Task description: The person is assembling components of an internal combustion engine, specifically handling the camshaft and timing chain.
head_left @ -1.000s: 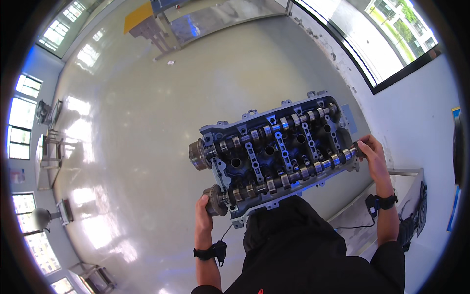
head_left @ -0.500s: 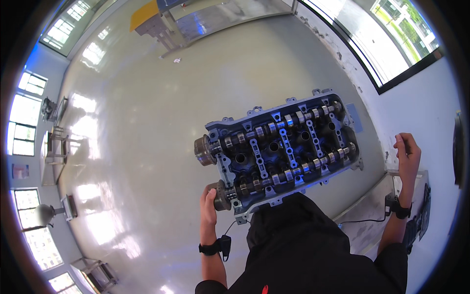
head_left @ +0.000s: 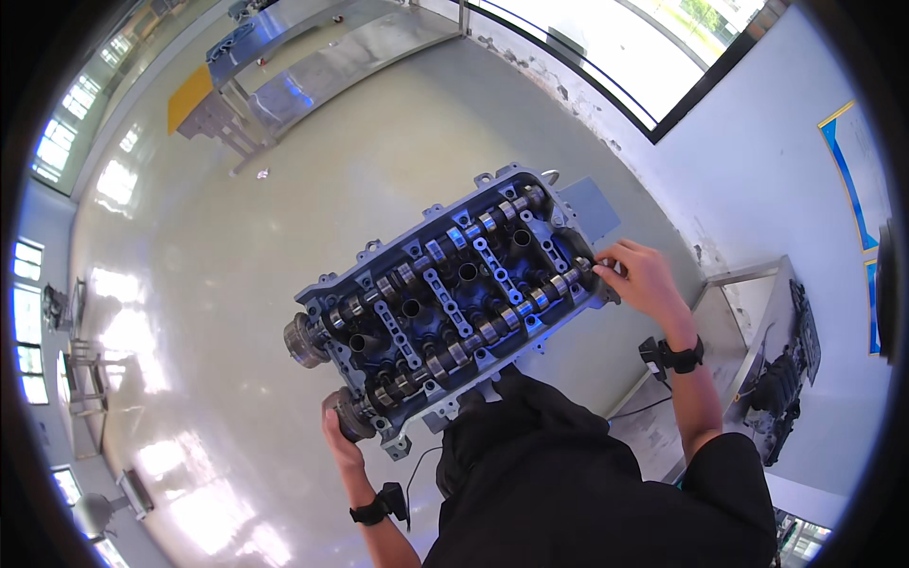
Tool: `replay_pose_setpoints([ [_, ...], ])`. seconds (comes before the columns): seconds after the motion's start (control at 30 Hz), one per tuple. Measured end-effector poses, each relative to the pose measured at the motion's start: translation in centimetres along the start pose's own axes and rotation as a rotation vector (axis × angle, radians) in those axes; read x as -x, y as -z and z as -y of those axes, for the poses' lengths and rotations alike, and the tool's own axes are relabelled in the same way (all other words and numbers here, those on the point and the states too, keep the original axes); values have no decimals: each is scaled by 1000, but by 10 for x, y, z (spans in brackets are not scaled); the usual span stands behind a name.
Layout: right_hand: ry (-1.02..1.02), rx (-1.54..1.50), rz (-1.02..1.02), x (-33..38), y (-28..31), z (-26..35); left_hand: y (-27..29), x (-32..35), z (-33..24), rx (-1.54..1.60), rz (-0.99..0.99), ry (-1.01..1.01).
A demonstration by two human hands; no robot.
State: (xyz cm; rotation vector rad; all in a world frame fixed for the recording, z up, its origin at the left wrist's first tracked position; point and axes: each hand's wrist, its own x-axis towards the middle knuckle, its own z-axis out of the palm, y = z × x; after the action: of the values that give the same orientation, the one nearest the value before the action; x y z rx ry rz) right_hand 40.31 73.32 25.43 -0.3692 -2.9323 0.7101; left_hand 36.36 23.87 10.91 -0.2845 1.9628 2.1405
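Observation:
A grey metal cylinder head point(head_left: 448, 353) lies at an angle in front of me. Two parallel camshafts run along it, a far camshaft point(head_left: 436, 251) and a near camshaft point(head_left: 492, 328), with bearing bridges between them. At the left end of the near camshaft is a round cam gear point(head_left: 352, 417), and my left hand point(head_left: 343, 445) is closed round its outer side. At the opposite end of that shaft, my right hand point(head_left: 644, 284) pinches with thumb and fingers at the shaft's tip. The far camshaft's gear point(head_left: 305, 341) is untouched. Fingertips of the left hand are partly hidden.
Behind the right arm stands a metal bench point(head_left: 748, 275) with dark engine parts point(head_left: 776, 407) on it. A steel table point(head_left: 350, 66) and a yellow panel point(head_left: 189, 99) are at the far left. A thin cable point(head_left: 639, 409) hangs from the right wrist strap.
My right hand has come in from the right to the near camshaft's end. The view has turned, so the cylinder head appears further left. My left hand stays at the cam gear.

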Motion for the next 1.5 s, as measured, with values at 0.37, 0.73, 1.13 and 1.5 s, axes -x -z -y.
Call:
replay_pose_setpoints([
  [0.37,84,-56,-12,-1,-12,-10,-2,7,-4,-161,5,-257],
  [0.73,176,112,41,-8,-10,-7,-7,-2,-4,-96,-36,-150],
  [1.13,124,69,77,-13,-5,4,-25,-4,1,-54,-127,-273],
  [1.5,96,94,-33,15,-14,28,-14,-1,-2,-83,-85,-297],
])
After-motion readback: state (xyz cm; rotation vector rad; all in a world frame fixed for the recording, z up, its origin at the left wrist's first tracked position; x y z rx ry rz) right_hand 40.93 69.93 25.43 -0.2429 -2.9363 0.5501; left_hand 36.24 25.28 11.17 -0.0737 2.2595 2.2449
